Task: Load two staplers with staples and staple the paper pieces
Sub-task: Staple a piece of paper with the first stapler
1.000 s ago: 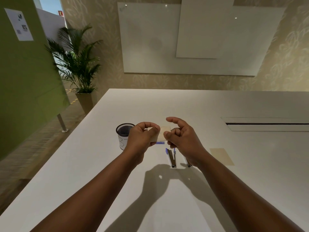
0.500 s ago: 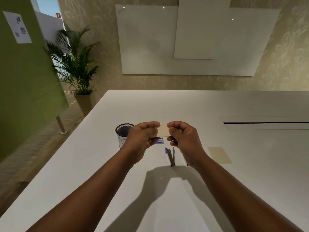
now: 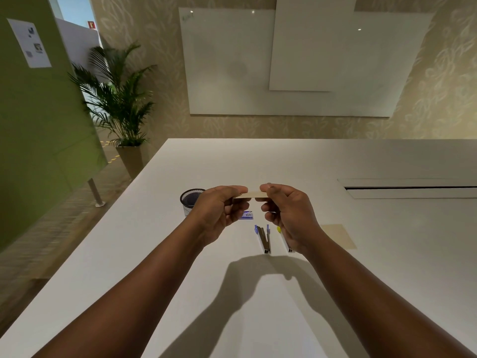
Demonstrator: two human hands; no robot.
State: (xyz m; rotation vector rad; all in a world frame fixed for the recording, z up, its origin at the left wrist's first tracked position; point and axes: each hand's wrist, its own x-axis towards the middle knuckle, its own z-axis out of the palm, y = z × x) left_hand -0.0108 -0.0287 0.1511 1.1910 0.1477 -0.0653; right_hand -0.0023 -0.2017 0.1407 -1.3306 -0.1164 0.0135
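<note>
Both hands hold a small tan paper piece (image 3: 252, 194) above the white table (image 3: 258, 293). My left hand (image 3: 219, 211) pinches its left end and my right hand (image 3: 287, 211) pinches its right end. Below them on the table lies a blue stapler (image 3: 263, 238), opened flat. A second stapler (image 3: 284, 240) with a yellow end lies beside it, partly hidden by my right wrist. A small blue staple box (image 3: 246, 215) sits between my hands. Another tan paper piece (image 3: 338, 235) lies flat to the right.
A black mesh cup (image 3: 189, 200) stands left of my left hand. A long cable slot (image 3: 410, 188) is set into the table at the right. The table's left edge drops to the floor, where a potted palm (image 3: 121, 109) stands.
My right hand closed its fingers onto the paper's right end. The paper has turned nearly edge-on and sits level between both hands.
</note>
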